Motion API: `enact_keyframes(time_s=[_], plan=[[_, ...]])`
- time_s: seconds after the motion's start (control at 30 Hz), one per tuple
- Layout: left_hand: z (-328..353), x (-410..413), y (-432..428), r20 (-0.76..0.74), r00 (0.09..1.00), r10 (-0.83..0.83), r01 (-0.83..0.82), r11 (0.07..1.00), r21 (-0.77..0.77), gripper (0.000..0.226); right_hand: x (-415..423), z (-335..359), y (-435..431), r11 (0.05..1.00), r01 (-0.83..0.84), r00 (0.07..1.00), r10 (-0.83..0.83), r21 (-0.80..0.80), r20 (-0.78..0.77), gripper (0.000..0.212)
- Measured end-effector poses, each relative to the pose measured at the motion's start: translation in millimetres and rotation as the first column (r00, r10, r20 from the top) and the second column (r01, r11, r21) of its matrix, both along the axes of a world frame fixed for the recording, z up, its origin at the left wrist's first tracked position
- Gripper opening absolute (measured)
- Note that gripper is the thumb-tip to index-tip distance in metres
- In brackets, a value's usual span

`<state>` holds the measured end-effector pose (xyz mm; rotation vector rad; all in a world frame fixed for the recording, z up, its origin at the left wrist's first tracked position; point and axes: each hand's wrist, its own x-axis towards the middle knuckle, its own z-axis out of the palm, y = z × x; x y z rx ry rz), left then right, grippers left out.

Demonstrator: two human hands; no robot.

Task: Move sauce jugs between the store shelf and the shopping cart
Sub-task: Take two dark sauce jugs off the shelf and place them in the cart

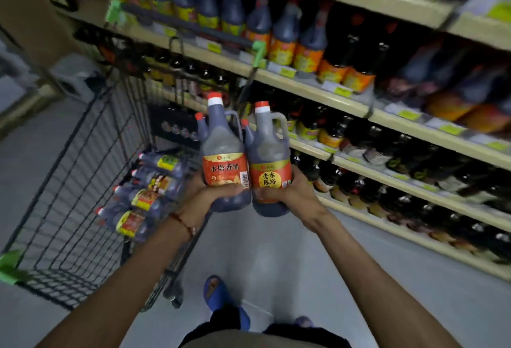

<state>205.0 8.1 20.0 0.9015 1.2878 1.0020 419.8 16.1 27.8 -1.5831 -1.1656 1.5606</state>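
Right of the shopping cart (83, 181) at nine o'clock, the left jug (224, 154) and right jug (269, 159) are held upright side by side, caps toward twelve, gripped low by the left hand (210, 195) and right hand (290, 190), arms outstretched, the store shelf (318, 93) at two o'clock.

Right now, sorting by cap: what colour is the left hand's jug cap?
Red cap, white collar; head view.

Left hand (210, 193) and right hand (287, 190): bare; forearms bare. Thin red cord bracelet (182, 222) on left wrist. Below the bracelet in frame: blue clog-type shoes (218, 292), dark legwear (221, 318), light grey-beige shirt hem (260, 341).
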Motion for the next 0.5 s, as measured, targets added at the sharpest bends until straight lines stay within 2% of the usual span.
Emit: enact_keyframes(time_s=[0.07, 0.1, 0.17, 0.3, 0.5], plan=[[11.8, 47.7, 2.3, 0.006, 0.997, -0.076, 0.076, 0.997, 0.019, 0.074, 47.0, 6.2, -13.4, 0.997, 0.070, 0.998, -0.070, 0.017, 0.010, 0.089], [15.9, 71.5, 3.4, 0.007, 0.994, -0.113, 0.113, 0.993, 0.023, 0.071, 71.5, 10.3, -21.4, 0.994, 0.104, 0.994, -0.105, 0.030, 0.009, 0.091], [22.7, 119.3, 3.9, 0.014, 0.984, -0.178, 0.177, 0.983, 0.051, 0.070, 121.2, 18.0, -38.3, 0.983, 0.179, 0.984, -0.179, 0.048, 0.003, 0.084], [32.6, 220.4, -2.3, 0.012, 0.959, -0.282, 0.280, 0.957, 0.078, 0.086, 218.3, 29.7, -73.0, 0.946, 0.318, 0.948, -0.314, 0.065, -0.054, 0.075], [43.5, 370.2, -19.9, 0.034, 0.881, -0.471, 0.466, 0.879, 0.100, 0.088, 349.1, 43.2, -130.9, 0.839, 0.535, 0.844, -0.525, 0.102, -0.111, 0.067]])
